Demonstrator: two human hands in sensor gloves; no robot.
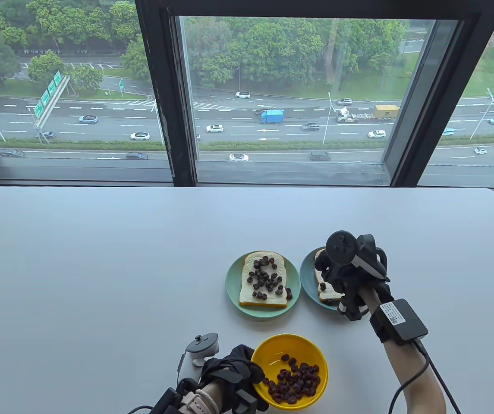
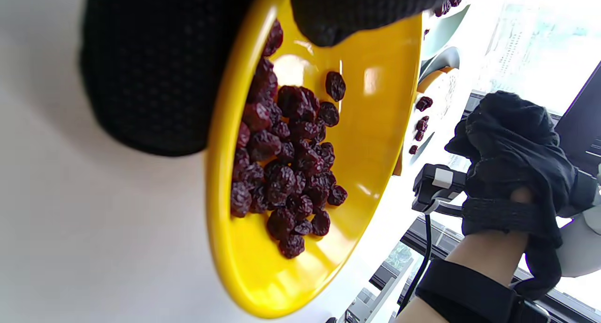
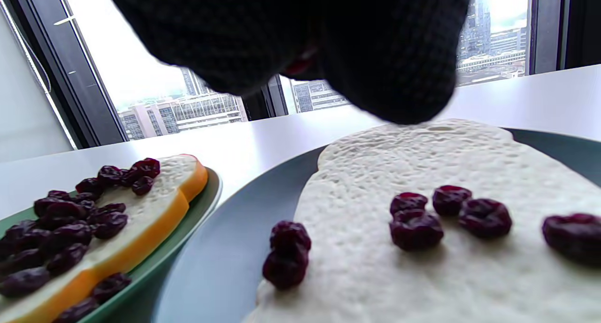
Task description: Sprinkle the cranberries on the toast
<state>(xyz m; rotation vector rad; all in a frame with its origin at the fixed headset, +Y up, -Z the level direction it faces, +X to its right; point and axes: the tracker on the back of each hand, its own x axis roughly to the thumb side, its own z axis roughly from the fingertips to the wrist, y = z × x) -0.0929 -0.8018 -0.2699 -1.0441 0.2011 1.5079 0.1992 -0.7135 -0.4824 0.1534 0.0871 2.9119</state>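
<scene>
A yellow bowl (image 1: 303, 353) of dried cranberries (image 1: 294, 381) stands at the table's front. My left hand (image 1: 251, 373) grips its left rim, thumb inside the bowl, as the left wrist view (image 2: 244, 46) shows. A toast slice (image 1: 264, 280) with many cranberries lies on a green plate (image 1: 234, 284). My right hand (image 1: 326, 269) hovers over a second toast (image 1: 326, 295) on a blue-green plate (image 1: 307, 269). In the right wrist view its fingertips (image 3: 399, 79) are bunched just above the toast (image 3: 422, 276), with a bit of red between them. A few cranberries (image 3: 415, 229) lie on this slice.
The white table (image 1: 100, 280) stretches wide to the left and back, ending at a window wall (image 1: 177, 108). The two plates sit side by side, nearly touching, just behind the bowl. A cable (image 1: 428, 366) runs from my right wrist.
</scene>
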